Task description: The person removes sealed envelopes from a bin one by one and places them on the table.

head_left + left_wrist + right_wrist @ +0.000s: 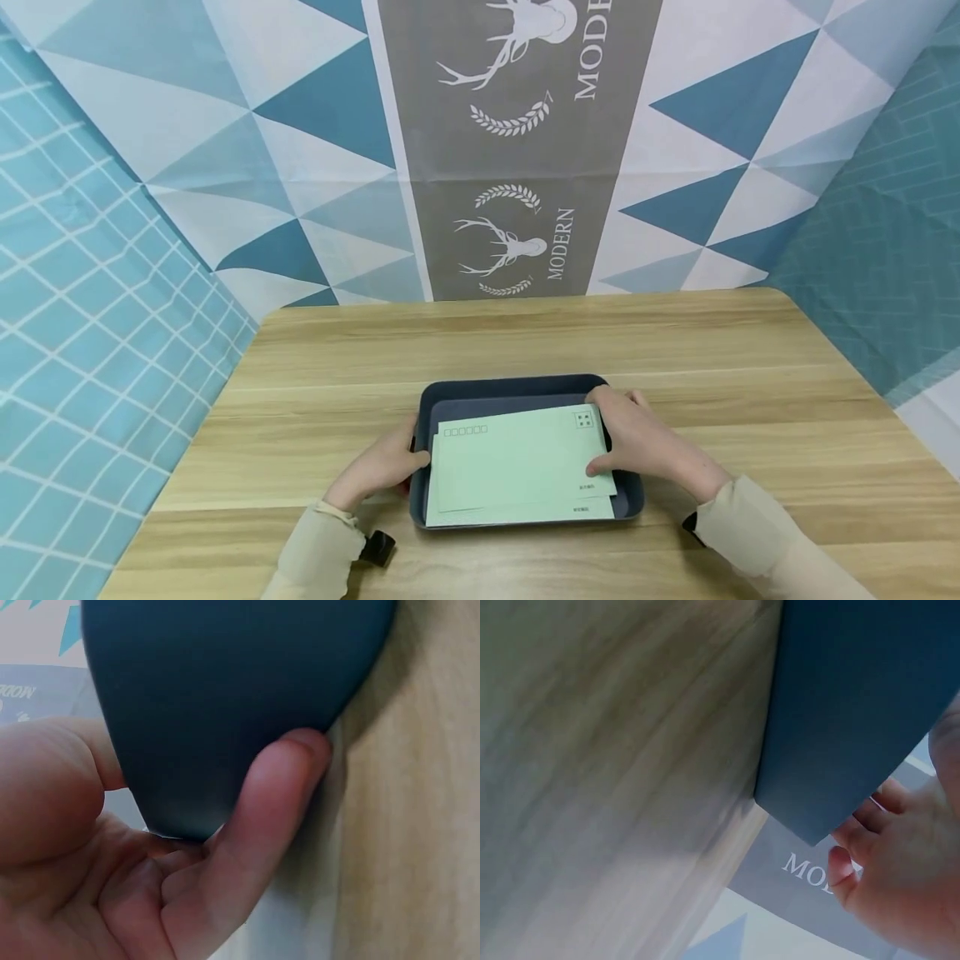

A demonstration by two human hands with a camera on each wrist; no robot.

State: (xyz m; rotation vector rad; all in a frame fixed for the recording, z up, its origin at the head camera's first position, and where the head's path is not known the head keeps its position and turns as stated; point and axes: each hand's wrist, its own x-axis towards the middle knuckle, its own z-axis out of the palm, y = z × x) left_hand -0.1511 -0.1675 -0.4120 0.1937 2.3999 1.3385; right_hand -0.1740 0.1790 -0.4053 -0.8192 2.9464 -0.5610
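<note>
A dark blue-grey tray (510,386) lies on the wooden table, with pale green envelopes (517,458) in it. At least two envelopes overlap slightly askew, the upper one showing a row of small boxes and a stamp square. My left hand (386,458) grips the tray's left side, thumb over the rim and fingers against the outer wall (225,675). My right hand (636,433) reaches over the tray's right side and holds the envelopes' right edge between thumb and fingers. In the right wrist view, the tray wall (847,712) hides part of this hand (907,862).
The wooden table (525,337) extends around the tray on all sides. Behind it hangs a patterned cloth (337,100) with triangles, deer heads and lettering. A blue gridded sheet (90,317) borders the left side, a teal one (877,225) the right.
</note>
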